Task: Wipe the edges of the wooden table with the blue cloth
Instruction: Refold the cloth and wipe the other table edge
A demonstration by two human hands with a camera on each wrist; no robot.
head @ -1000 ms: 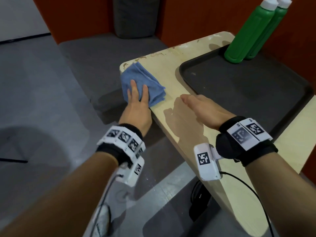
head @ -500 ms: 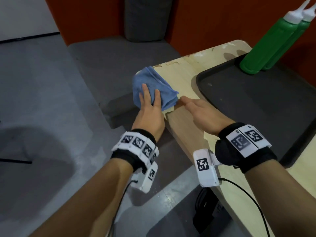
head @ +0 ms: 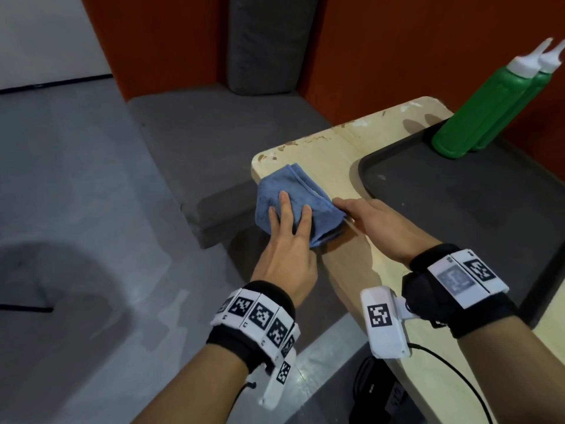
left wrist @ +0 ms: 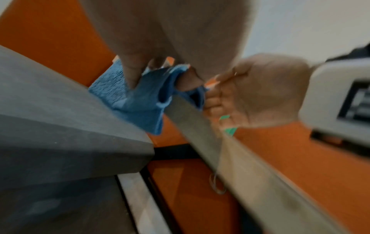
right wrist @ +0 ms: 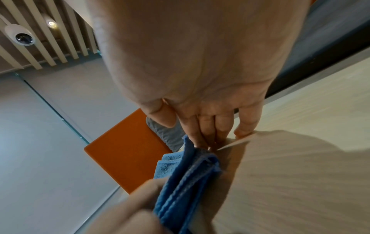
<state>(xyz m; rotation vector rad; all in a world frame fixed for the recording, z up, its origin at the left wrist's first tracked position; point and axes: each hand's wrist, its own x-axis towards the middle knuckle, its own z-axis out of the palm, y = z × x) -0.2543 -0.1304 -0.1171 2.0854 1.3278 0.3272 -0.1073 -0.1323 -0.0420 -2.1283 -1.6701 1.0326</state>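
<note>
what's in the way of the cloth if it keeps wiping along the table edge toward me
The right hand rests flat on the wooden table, fingertips right at the blue cloth gripped by the left hand. Beyond it, the edge looks bare.

Head feed is evenly lit, a bit dim, soft overall. Light comes from above: I see a ceiling spot [right wrist: 51,23] in the right wrist feed, and a hard-edged shadow on the worktop [head: 342,148] just below and right of the right fingers [right wrist: 221,126]. Left wrist feed is heavily motion-blurred, edges smeared. Both wrist feeds show strong wide-angle stretch, and the near palms are out of focus.
</note>
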